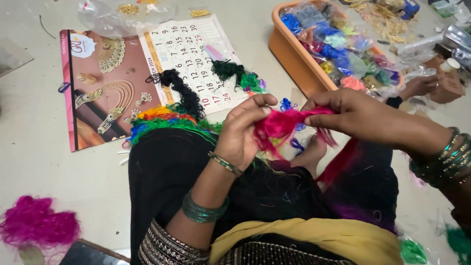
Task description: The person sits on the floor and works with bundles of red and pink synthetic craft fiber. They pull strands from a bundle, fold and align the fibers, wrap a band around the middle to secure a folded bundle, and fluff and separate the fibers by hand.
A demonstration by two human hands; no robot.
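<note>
Pink thread tuft [280,123]: a fluffy bunch of magenta fibre, stretched between my two hands right over my lap, loose strands hanging down from it.
Left hand [242,131]: fingers [255,104] pinched shut on the left end of the tuft, thumb and forefinger doing the gripping; a thin bangle at the wrist, green ones further up my arm.
Right hand [360,117]: fingers closed on the right end of the same tuft, so both hands are on it at once. A stack of green bangles on that wrist too.
Lap: I'm sitting on the floor [44,162], black cloth across my knees, a mustard-yellow dupatta [314,238] bunched near my waist.
Rainbow thread bundle [164,120]: orange, red, blue and green strands lying at the edge of my knee, just left of my left hand.
Calendar [147,78]: flat on the floor ahead of me, jewellery photo on one half, date grid on the other. Black and green thread tufts sit on top of it.
Orange tray [294,59]: up right, packed with little plastic bags of coloured thread.
Loose magenta clump [37,226]: on the floor at far left, well apart from my hands.
Another person's hand [419,86]: just past the tray at right, not mine.
</note>
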